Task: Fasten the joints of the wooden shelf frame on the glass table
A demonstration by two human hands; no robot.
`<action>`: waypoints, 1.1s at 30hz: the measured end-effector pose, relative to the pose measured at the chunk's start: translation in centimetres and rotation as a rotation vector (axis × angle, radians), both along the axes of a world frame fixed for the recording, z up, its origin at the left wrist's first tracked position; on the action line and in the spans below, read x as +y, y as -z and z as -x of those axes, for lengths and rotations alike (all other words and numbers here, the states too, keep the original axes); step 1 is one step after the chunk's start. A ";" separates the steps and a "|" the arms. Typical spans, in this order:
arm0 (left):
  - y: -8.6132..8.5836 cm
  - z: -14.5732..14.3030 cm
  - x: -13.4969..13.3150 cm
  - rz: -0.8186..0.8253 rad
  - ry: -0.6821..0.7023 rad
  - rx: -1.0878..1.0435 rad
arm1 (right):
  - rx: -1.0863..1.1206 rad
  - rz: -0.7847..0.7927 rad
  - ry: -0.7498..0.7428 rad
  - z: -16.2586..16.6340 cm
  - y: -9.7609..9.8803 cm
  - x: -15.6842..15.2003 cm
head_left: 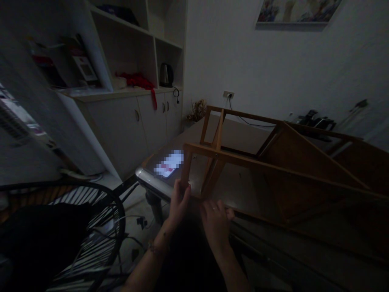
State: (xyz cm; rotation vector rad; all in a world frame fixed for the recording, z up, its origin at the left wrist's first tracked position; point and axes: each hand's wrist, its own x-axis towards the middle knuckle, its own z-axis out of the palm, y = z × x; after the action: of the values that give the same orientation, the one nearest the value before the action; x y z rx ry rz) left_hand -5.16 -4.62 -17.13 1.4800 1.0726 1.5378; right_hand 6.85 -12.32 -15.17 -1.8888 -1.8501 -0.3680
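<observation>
A brown wooden shelf frame (pixel 249 161) lies on its side across the table (pixel 194 132), with slats and panels between its long rails. My left hand (pixel 180 200) is closed round the upright end piece at the frame's near left corner, thumb on the side facing me. To its right, my right hand (pixel 217 221), wearing a ring, has its fingers curled over the near bottom rail. What its fingertips touch is partly hidden in the dim light. A phone (pixel 170 163) with a lit, blurred screen lies on the table just beyond my left hand.
A black woven chair (pixel 120 215) with dark cloth stands at the left, cables on the floor beside it. Behind are white cabinets (pixel 117 123), a kettle (pixel 166 75) and red cloth (pixel 136 81). A cord runs from the wall socket (pixel 228 94) behind the frame.
</observation>
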 end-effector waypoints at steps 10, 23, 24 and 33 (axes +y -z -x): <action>-0.4 0.4 -0.2 0.042 0.034 0.043 | 0.082 -0.020 0.043 0.6 0.1 0.0; -0.7 0.0 -0.2 0.035 0.009 -0.034 | 0.110 -0.004 0.032 0.5 0.2 -0.2; -0.6 -0.1 -0.2 0.039 0.004 -0.056 | 0.111 -0.006 0.033 0.5 0.2 -0.2; -0.3 -0.4 -0.2 0.039 0.001 -0.125 | 0.137 -0.058 0.035 0.5 0.4 -0.2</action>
State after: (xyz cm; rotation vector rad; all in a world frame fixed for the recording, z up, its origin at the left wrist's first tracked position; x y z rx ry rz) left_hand -4.76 -4.86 -16.80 1.3392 1.0230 1.5778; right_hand 6.35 -12.49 -15.61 -1.8610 -1.7017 -0.2925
